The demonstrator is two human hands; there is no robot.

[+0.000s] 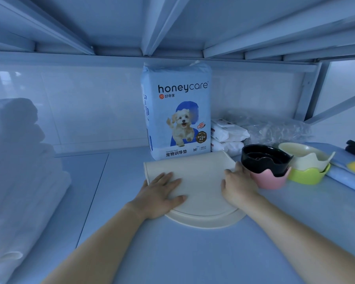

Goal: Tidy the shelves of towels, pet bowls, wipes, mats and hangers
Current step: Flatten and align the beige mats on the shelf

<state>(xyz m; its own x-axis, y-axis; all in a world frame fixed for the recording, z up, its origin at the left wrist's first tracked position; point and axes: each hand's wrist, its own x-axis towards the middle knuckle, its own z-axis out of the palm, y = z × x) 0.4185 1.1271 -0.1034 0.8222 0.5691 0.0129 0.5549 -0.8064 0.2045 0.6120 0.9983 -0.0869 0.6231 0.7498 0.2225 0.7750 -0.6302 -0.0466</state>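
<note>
The cream, round-edged rubbery mat lies folded over on the pale blue shelf, its upper layer set back from the lower so a curved rim shows at the near edge. It sits just in front of the upright pale blue pack of pet training pads printed with a running puppy. The left hand lies flat on the mat's left part with its fingers spread. The right hand rests along the mat's right edge with its fingers close together and fairly straight; whether any tuck under the edge I cannot tell. That hand is just beside the black bowl nested in the pink scalloped bowl, with the cream bowl in the green bowl next along. The step looks like flattening and squaring the folded mat. To do it well, press evenly with both palms and smooth from the fold outward so the layers meet at the curved edge. Any slide should go straight, away from the bowls, since a sideways nudge from the right hand could shove the pink one. The white folded towels stacked at the left are well apart and leave room that way.
</note>
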